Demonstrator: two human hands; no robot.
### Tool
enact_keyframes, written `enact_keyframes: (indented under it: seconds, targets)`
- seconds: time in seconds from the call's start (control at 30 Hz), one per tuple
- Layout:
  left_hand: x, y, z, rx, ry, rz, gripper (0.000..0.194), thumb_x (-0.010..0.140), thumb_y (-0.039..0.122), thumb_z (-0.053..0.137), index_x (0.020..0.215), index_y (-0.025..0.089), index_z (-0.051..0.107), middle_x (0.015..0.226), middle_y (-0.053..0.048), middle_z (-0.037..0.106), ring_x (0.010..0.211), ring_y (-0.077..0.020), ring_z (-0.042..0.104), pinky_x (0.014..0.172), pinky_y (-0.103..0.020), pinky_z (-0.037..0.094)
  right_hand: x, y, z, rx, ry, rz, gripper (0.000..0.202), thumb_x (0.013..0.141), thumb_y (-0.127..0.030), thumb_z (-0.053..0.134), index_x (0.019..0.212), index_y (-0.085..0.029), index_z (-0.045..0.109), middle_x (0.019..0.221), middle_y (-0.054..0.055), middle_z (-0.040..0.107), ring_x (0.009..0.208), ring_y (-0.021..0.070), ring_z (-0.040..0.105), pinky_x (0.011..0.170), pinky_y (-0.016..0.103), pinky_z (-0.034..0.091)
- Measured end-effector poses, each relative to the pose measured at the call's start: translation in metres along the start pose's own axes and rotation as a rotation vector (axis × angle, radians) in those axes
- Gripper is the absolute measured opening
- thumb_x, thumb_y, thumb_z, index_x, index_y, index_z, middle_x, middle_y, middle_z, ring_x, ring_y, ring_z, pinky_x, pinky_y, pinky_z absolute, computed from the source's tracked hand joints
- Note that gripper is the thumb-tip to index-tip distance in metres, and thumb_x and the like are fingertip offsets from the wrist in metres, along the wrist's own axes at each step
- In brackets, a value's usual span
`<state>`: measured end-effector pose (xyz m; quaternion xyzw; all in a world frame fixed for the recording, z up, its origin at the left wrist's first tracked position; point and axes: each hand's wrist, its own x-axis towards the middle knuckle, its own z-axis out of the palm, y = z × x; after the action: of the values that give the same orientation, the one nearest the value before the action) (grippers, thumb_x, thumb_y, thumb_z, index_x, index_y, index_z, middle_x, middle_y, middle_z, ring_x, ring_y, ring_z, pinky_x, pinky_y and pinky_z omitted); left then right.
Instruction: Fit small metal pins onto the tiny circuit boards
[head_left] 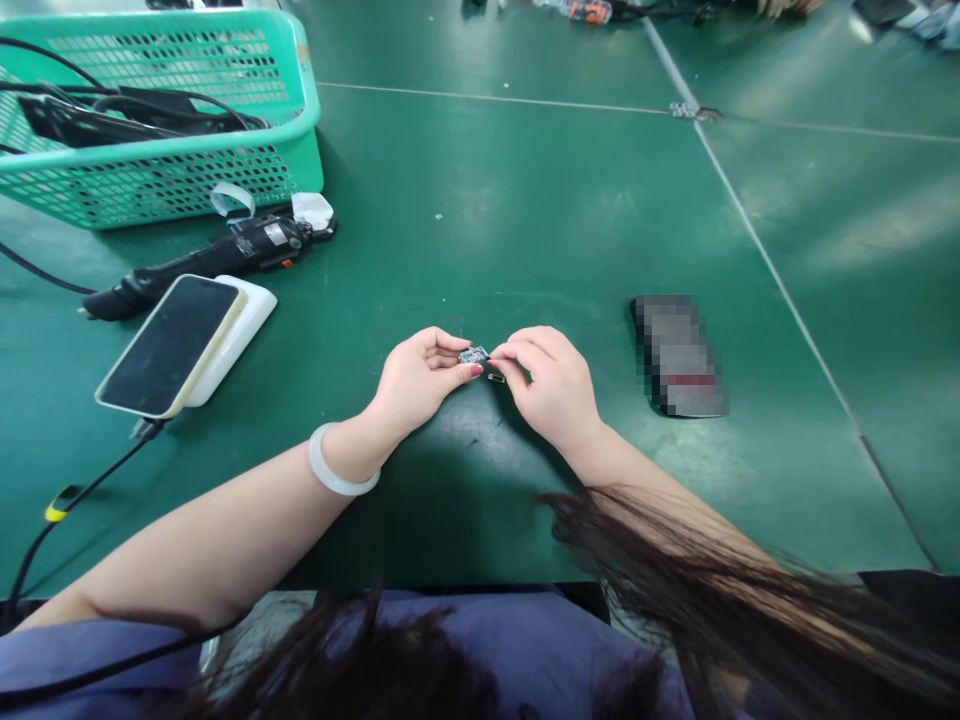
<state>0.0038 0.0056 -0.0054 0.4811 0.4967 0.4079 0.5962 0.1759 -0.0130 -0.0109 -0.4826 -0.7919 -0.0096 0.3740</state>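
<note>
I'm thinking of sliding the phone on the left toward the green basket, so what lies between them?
A black handheld tool lies between the phone and the green basket, as the head view shows.

left hand [424, 378] gripping small circuit board [473, 356]

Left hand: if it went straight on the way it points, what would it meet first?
Likely the right hand, its fingertips just past the small circuit board that the left hand holds; depth is hard to judge from this view.
</note>
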Motion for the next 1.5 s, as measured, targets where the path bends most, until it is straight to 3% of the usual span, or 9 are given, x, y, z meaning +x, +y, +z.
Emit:
enact_keyframes:
  seconds: [0.27,0.47,0.57,0.67,0.77,0.83,0.97,1.07,1.5]
  targets:
    - [0.0,0.003,-0.001,0.049,0.013,0.003,0.029,0.059,0.019,0.082,0.078,0.014,0.06,0.078,-0.004,0.073,0.074,-0.0155,0.07,0.078,-0.033,0.056,0.0,-0.005,-0.005,-0.277,-0.027,-0.202,0.019,0.092,-0.017,0.05,0.083,-0.016,0.067,0.08,0.007,0.066,0.07,0.0173,0.05,0.064,0.032,0.041]
    - [-0.002,0.004,-0.001,0.078,-0.004,0.001,0.03,0.056,0.019,0.084,0.075,0.015,0.061,0.075,-0.003,0.072,0.072,-0.0144,0.069,0.075,-0.03,0.056,-0.001,-0.005,-0.002,-0.278,-0.021,-0.241,0.02,0.09,-0.015,0.052,0.078,-0.016,0.068,0.078,0.006,0.067,0.069,0.0171,0.051,0.063,0.031,0.042]
    - [-0.001,0.002,-0.002,-0.034,-0.054,-0.016,0.031,0.055,0.018,0.084,0.076,0.014,0.062,0.076,-0.003,0.072,0.073,-0.0143,0.069,0.076,-0.03,0.056,-0.001,-0.005,-0.001,-0.155,0.021,-0.179,0.02,0.09,-0.018,0.054,0.078,-0.018,0.069,0.079,0.004,0.069,0.069,0.0162,0.054,0.065,0.03,0.045]
    - [0.0,0.0,-0.002,-0.176,-0.073,-0.032,0.032,0.055,0.016,0.084,0.079,0.013,0.062,0.078,-0.003,0.073,0.074,-0.0128,0.069,0.079,-0.029,0.055,-0.001,-0.002,-0.002,0.041,0.052,0.017,0.016,0.09,-0.023,0.056,0.085,-0.02,0.071,0.082,0.003,0.071,0.076,0.0158,0.059,0.073,0.03,0.049]
    - [0.002,-0.001,-0.002,-0.217,-0.03,-0.03,0.034,0.055,0.015,0.084,0.082,0.012,0.063,0.08,-0.003,0.073,0.077,-0.0121,0.069,0.082,-0.029,0.054,-0.002,0.005,-0.007,0.161,-0.099,0.253,0.014,0.087,-0.023,0.059,0.097,-0.021,0.07,0.083,0.001,0.07,0.073,0.0151,0.06,0.073,0.032,0.049]
    - [0.002,-0.001,-0.002,-0.214,-0.006,-0.029,0.035,0.056,0.016,0.084,0.083,0.012,0.063,0.081,-0.004,0.073,0.079,-0.0129,0.069,0.084,-0.031,0.053,-0.003,0.01,-0.008,0.166,-0.259,0.31,0.016,0.081,-0.026,0.068,0.096,-0.021,0.069,0.087,0.002,0.069,0.071,0.0152,0.059,0.071,0.032,0.049]
    - [0.001,0.0,-0.001,-0.203,-0.001,-0.023,0.034,0.057,0.017,0.084,0.083,0.013,0.063,0.082,-0.004,0.073,0.08,-0.0142,0.069,0.086,-0.033,0.053,-0.003,0.013,-0.006,0.093,-0.441,0.265,0.003,0.082,-0.021,0.065,0.081,-0.02,0.068,0.085,0.003,0.066,0.081,0.0181,0.058,0.077,0.033,0.047]
    - [0.001,0.001,-0.001,-0.193,-0.007,-0.027,0.033,0.057,0.016,0.083,0.083,0.012,0.062,0.082,-0.004,0.073,0.08,-0.0138,0.069,0.086,-0.033,0.053,-0.002,0.011,-0.002,0.027,-0.474,0.217,0.017,0.087,-0.015,0.055,0.076,-0.018,0.066,0.081,0.005,0.065,0.082,0.0194,0.058,0.079,0.034,0.046]
    - [0.0,0.0,-0.001,-0.167,-0.022,-0.031,0.033,0.057,0.016,0.082,0.083,0.013,0.062,0.082,-0.004,0.072,0.079,-0.0139,0.069,0.087,-0.034,0.053,-0.002,0.014,0.001,0.146,-0.32,0.237,0.014,0.084,-0.015,0.06,0.077,-0.02,0.072,0.078,0.002,0.07,0.076,0.016,0.063,0.073,0.03,0.049]
